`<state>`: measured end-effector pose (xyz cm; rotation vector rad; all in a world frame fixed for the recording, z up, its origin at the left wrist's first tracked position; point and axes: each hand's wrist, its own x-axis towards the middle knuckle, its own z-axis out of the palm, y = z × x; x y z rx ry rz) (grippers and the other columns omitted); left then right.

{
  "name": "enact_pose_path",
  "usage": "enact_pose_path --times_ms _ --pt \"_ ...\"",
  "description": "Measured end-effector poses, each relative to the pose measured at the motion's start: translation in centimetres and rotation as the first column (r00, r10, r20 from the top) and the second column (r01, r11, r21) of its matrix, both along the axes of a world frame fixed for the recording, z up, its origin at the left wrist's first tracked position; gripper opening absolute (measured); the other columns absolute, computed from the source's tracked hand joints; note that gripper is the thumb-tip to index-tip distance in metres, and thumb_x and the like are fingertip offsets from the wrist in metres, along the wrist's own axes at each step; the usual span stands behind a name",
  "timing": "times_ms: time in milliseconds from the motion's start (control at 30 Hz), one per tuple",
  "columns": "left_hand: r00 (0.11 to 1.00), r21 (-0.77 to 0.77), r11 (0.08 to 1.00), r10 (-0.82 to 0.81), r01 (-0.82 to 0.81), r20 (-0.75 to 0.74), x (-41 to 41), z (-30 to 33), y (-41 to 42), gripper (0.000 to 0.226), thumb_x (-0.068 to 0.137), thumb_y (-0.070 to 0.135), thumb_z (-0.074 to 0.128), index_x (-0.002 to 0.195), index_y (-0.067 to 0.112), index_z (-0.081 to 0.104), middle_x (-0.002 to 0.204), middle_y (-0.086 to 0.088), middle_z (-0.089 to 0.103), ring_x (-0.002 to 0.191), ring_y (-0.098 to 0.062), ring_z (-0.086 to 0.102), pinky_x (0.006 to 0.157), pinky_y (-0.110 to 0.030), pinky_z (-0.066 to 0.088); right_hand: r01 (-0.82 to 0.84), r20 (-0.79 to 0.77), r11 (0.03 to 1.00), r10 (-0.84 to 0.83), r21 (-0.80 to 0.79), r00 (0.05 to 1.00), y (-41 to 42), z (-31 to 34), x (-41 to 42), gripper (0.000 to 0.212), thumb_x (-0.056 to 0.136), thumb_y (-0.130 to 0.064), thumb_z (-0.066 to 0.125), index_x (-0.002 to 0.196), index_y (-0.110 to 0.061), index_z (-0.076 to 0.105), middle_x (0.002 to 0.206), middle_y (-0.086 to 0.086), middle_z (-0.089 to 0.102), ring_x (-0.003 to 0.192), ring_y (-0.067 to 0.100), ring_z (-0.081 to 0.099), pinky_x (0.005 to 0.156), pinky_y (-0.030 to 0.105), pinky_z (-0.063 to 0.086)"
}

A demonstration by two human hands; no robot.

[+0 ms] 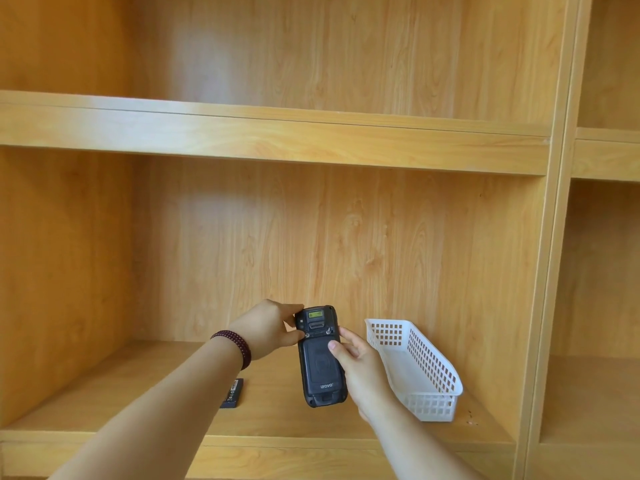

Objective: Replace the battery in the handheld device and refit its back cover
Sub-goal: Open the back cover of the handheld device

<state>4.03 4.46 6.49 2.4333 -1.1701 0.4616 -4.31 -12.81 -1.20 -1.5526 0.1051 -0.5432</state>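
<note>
A black handheld device (320, 368) is held upright above the shelf, its back facing me, with the back cover in place and a brand name near its lower end. My right hand (360, 368) grips its right side, thumb pressed on the cover. My left hand (268, 329), with a dark beaded bracelet on the wrist, pinches the device's top left corner, its thumb at a small latch there. A loose black battery (232, 393) lies flat on the shelf, partly hidden by my left forearm.
A white perforated plastic basket (429, 368) stands on the wooden shelf board (277, 414) just right of my right hand. Another shelf board (277, 140) runs above. A vertical divider (550, 271) bounds the compartment on the right.
</note>
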Motion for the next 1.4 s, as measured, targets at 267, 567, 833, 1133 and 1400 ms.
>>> enact_pose_path --times_ms 267,567,833,1133,1400 --pt "0.948 0.342 0.923 0.063 -0.174 0.313 0.6 0.4 -0.3 0.044 0.094 0.05 0.048 0.119 0.014 0.055 0.1 -0.005 0.069 0.088 -0.022 0.066 0.075 -0.037 0.058 -0.012 -0.036 1.0 0.012 -0.006 0.999 0.2 -0.4 0.1 0.042 0.098 -0.019 0.056 0.14 -0.021 0.052 0.122 -0.003 0.068 0.11 0.013 0.066 0.094 0.038 0.055" --pt "0.864 0.395 0.866 0.078 -0.305 0.497 0.1 0.4 -0.7 0.05 0.102 0.047 0.032 0.134 0.01 0.044 0.102 -0.008 0.067 0.089 -0.028 0.064 0.068 -0.036 0.049 0.01 -0.044 0.999 -0.012 -0.039 0.999 0.0 0.1 0.1 0.039 0.097 -0.025 0.058 0.135 -0.03 0.055 0.126 -0.002 0.067 0.113 0.014 0.065 0.099 0.042 0.053" --pt "0.84 0.364 0.886 0.049 -0.286 0.541 -0.1 -0.1 -0.8 0.047 0.105 0.036 0.028 0.14 0.006 0.035 0.102 -0.008 0.066 0.085 -0.027 0.064 0.065 -0.035 0.048 0.024 -0.033 0.999 -0.025 -0.028 0.999 0.2 0.7 -0.2 0.04 0.098 -0.024 0.057 0.138 -0.024 0.053 0.125 -0.003 0.067 0.109 0.012 0.066 0.093 0.036 0.056" --pt "0.828 0.318 0.9 0.078 -0.298 0.556 -0.4 -0.8 -0.6 0.044 0.102 0.014 0.041 0.143 0.004 0.033 0.104 -0.01 0.065 0.087 -0.028 0.064 0.071 -0.037 0.054 0.023 -0.039 0.999 -0.023 -0.024 0.999 0.6 0.8 -0.5 0.04 0.098 -0.023 0.056 0.139 -0.023 0.052 0.124 -0.002 0.068 0.11 0.013 0.065 0.092 0.033 0.056" --pt "0.96 0.117 0.984 0.1 -0.134 0.26 0.0 0.1 0.2 0.04 0.101 0.038 0.043 0.137 0.02 0.047 0.104 -0.002 0.068 0.088 -0.02 0.065 0.078 -0.033 0.056 0.04 -0.017 0.999 -0.04 0.018 0.999 1.3 1.0 -0.7 0.041 0.098 -0.023 0.055 0.139 -0.023 0.051 0.126 -0.003 0.066 0.11 0.013 0.065 0.094 0.037 0.055"
